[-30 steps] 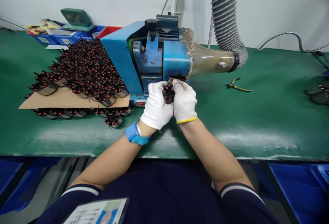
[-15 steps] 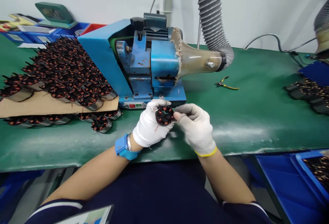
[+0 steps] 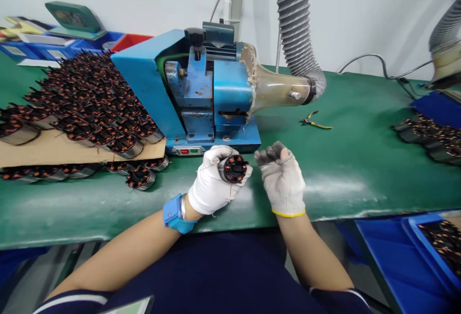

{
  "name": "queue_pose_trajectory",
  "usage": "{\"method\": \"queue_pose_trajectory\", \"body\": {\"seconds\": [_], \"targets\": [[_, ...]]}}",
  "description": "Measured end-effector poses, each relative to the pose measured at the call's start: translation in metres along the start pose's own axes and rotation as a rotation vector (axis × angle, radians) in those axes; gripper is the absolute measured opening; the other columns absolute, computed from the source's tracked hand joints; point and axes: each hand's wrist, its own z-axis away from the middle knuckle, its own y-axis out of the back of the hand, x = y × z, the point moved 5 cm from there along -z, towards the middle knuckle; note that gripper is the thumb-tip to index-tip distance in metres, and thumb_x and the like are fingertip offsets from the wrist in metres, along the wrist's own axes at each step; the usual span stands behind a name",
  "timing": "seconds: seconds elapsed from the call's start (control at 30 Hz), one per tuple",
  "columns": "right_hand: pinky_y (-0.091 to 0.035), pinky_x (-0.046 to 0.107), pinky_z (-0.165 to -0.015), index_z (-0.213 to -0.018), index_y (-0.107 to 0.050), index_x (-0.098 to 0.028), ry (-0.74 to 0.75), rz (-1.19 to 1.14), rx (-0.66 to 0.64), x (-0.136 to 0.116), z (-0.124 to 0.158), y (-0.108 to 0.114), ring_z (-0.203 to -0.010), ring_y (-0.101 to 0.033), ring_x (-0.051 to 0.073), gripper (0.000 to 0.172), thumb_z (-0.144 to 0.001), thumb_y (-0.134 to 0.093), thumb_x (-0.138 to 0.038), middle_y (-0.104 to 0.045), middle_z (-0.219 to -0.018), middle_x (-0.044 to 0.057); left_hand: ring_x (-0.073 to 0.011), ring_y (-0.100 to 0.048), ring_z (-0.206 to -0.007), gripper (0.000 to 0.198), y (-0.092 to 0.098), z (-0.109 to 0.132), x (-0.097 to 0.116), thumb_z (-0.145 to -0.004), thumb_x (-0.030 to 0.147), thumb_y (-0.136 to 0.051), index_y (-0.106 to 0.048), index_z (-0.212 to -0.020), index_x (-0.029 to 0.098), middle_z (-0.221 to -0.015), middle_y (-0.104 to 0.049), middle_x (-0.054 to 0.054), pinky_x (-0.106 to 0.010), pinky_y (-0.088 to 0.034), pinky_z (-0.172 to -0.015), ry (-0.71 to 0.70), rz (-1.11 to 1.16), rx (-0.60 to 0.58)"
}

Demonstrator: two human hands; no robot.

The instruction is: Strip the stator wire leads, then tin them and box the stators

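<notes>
My left hand [image 3: 212, 182], in a white glove with a blue wrist strap, is closed round a small stator with copper windings [image 3: 235, 168], its wound face turned toward me. Thin wire ends trail from it over the glove. My right hand [image 3: 283, 177], also gloved, hovers just right of the stator with fingers curled and pinched, apart from it; I cannot make out anything in them. Both hands are above the green bench [image 3: 345, 160], in front of the blue machine [image 3: 201, 98].
Many stators are stacked on cardboard [image 3: 82, 98] at the left, with a few loose ones [image 3: 140, 177] by its edge. Pliers [image 3: 315, 121] lie right of the machine. A ribbed hose [image 3: 297, 30] rises from it. More stators [image 3: 428, 136] and blue bins [image 3: 414, 251] are at right.
My hands drew the stator back from the machine's opening toward me. The right hand then let go of it and moved slightly right; the left hand turned it.
</notes>
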Motion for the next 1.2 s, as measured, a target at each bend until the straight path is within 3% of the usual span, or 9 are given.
{"method": "queue_pose_trajectory", "body": {"seconds": [0.13, 0.23, 0.37, 0.53, 0.6, 0.7, 0.8, 1.07, 1.2], "targets": [[-0.055, 0.031, -0.076, -0.102, -0.069, -0.02, -0.047, 0.293, -0.078, 0.01, 0.015, -0.006, -0.081, -0.066, 0.015, 0.034, -0.077, -0.072, -0.044, -0.072, -0.095, 0.006, -0.0165, -0.065, -0.094, 0.062, 0.001, 0.0, -0.003, -0.068, 0.03, -0.083, -0.041, -0.113, 0.023, -0.106, -0.057, -0.004, -0.034, -0.055, -0.086, 0.01, -0.01, 0.019], [-0.055, 0.029, -0.072, -0.097, -0.072, -0.019, -0.063, 0.354, -0.098, 0.016, 0.021, -0.02, -0.077, -0.066, 0.016, 0.029, -0.079, -0.07, -0.042, -0.074, -0.089, 0.005, -0.0184, -0.064, -0.097, 0.064, -0.001, 0.002, -0.005, -0.067, 0.03, -0.082, -0.041, -0.115, 0.023, -0.108, -0.057, -0.005, -0.035, -0.055, -0.089, -0.036, -0.033, -0.026], [-0.058, 0.036, -0.079, -0.08, -0.07, -0.019, 0.001, 0.209, -0.058, 0.003, 0.0, -0.028, -0.077, -0.068, 0.018, 0.018, -0.077, -0.071, -0.037, -0.072, -0.078, 0.003, -0.0178, -0.064, -0.095, 0.06, 0.0, 0.0, -0.004, -0.07, 0.028, -0.079, -0.039, -0.114, 0.024, -0.106, -0.057, -0.004, -0.035, -0.054, -0.087, -0.055, -0.082, -0.029], [-0.058, 0.037, -0.086, -0.077, -0.064, -0.022, 0.218, -0.004, 0.102, -0.03, -0.029, -0.009, -0.082, -0.067, 0.014, 0.014, -0.082, -0.062, -0.035, -0.069, -0.081, 0.0, -0.0172, -0.064, -0.091, 0.061, 0.006, -0.003, -0.001, -0.069, 0.024, -0.08, -0.038, -0.112, 0.027, -0.104, -0.055, -0.003, -0.038, -0.054, -0.086, -0.058, -0.054, 0.045], [-0.058, 0.034, -0.081, -0.082, -0.067, -0.021, 0.154, 0.087, 0.091, -0.023, -0.023, -0.012, -0.08, -0.067, 0.014, 0.016, -0.082, -0.063, -0.037, -0.07, -0.082, 0.002, -0.0175, -0.063, -0.092, 0.061, 0.009, -0.004, -0.004, -0.068, 0.024, -0.081, -0.039, -0.113, 0.027, -0.106, -0.055, -0.004, -0.038, -0.054, -0.087, -0.044, -0.096, 0.087], [-0.057, 0.029, -0.075, -0.095, -0.071, -0.019, -0.05, 0.295, -0.028, 0.006, -0.003, -0.033, -0.08, -0.068, 0.015, 0.025, -0.08, -0.067, -0.039, -0.074, -0.088, 0.004, -0.0188, -0.063, -0.097, 0.064, 0.009, -0.003, -0.009, -0.069, 0.023, -0.079, -0.04, -0.119, 0.024, -0.109, -0.054, -0.005, -0.037, -0.054, -0.089, -0.051, -0.166, 0.061], [-0.055, 0.025, -0.071, -0.088, -0.073, -0.018, -0.09, 0.335, -0.068, 0.023, 0.007, -0.054, -0.074, -0.067, 0.014, 0.021, -0.077, -0.069, -0.035, -0.075, -0.082, 0.002, -0.0216, -0.061, -0.104, 0.066, 0.007, -0.003, -0.011, -0.069, 0.021, -0.076, -0.042, -0.126, 0.021, -0.113, -0.053, -0.008, -0.038, -0.054, -0.093, -0.063, -0.243, 0.019], [-0.051, 0.023, -0.064, -0.069, -0.07, -0.018, -0.185, 0.232, -0.063, 0.042, -0.032, -0.086, -0.06, -0.061, 0.01, 0.008, -0.069, -0.068, -0.025, -0.066, -0.059, -0.005, -0.0238, -0.061, -0.103, 0.06, 0.013, -0.021, -0.017, -0.064, 0.013, -0.071, -0.05, -0.12, 0.02, -0.112, -0.054, -0.009, -0.039, -0.054, -0.092, 0.037, -0.366, 0.072], [-0.05, 0.024, -0.066, -0.067, -0.068, -0.018, -0.156, 0.316, -0.022, 0.041, -0.044, -0.097, -0.063, -0.061, 0.011, 0.009, -0.07, -0.067, -0.026, -0.063, -0.059, -0.005, -0.0232, -0.06, -0.105, 0.064, 0.014, -0.033, -0.024, -0.063, 0.013, -0.071, -0.047, -0.121, 0.021, -0.115, -0.053, -0.009, -0.039, -0.052, -0.095, 0.06, -0.366, 0.101]]}}
